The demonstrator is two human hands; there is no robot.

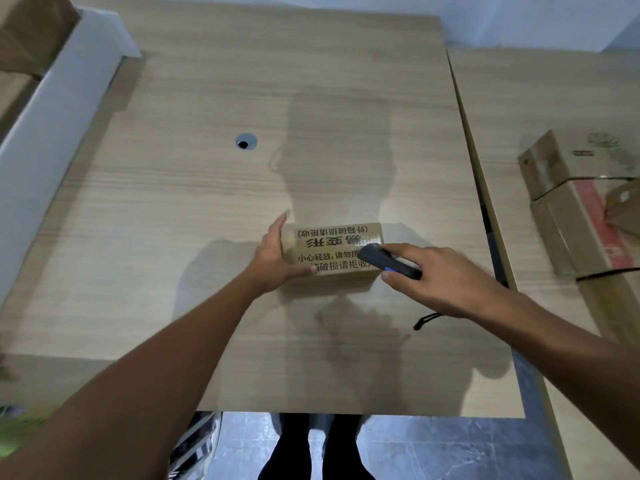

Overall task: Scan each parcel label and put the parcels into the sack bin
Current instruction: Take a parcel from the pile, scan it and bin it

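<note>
A small brown cardboard parcel point(329, 251) with black printed characters lies on the wooden table point(207, 202), a little right of centre. My left hand point(277, 258) holds its left end, fingers along the far side and thumb on the near side. My right hand point(436, 275) grips a black handheld scanner point(388, 261) with a blue button. The scanner's nose hangs over the parcel's right end, beside a strip of clear tape. A black wrist strap point(426, 320) dangles below that hand.
More cardboard parcels point(575, 202) are stacked on a second table at the right. A white-walled bin point(45, 133) holding brown boxes stands at the left edge. A round cable hole point(246, 143) sits in the tabletop. My feet show below the near edge.
</note>
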